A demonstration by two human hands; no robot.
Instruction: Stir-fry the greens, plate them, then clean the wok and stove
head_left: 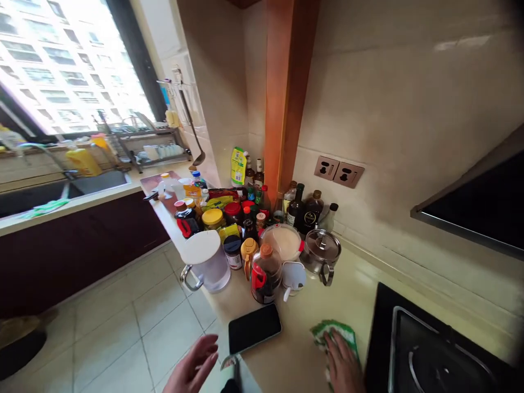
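Lightly curled above the counter's edge, the left hand point(193, 364) holds nothing, thumb and fingers parted by a modest gap, near a dark phone point(256, 329); at right, the right hand point(343, 363) lies over a green-and-white cloth point(347, 332) on the counter point(297, 355), fingers extended across it; whether they pinch the fabric or merely press it, one cannot tell. The cloth sits between the phone and the black stove point(381, 322), nearer the stove, touching the pale surface.

Beyond the phone stands a crowd of kitchen goods; a white pitcher point(208, 268) with a steel handle is at the left, an orange-capped jug point(265, 281) is just behind the phone, and a lidded steel pot point(314, 263) is at the right; a white box point(293, 271) sits between jug and pot, with a tub point(283, 244) behind it; dark bottles point(311, 214) line the wall, below a pair of sockets point(339, 171).

Across the tiled floor point(123, 333), a sink point(108, 184) runs beneath a bright window point(69, 60); a ladle point(198, 159) hangs at the wall, beside a loaded rack point(161, 159); a wooden post point(275, 98) rises behind the goods.
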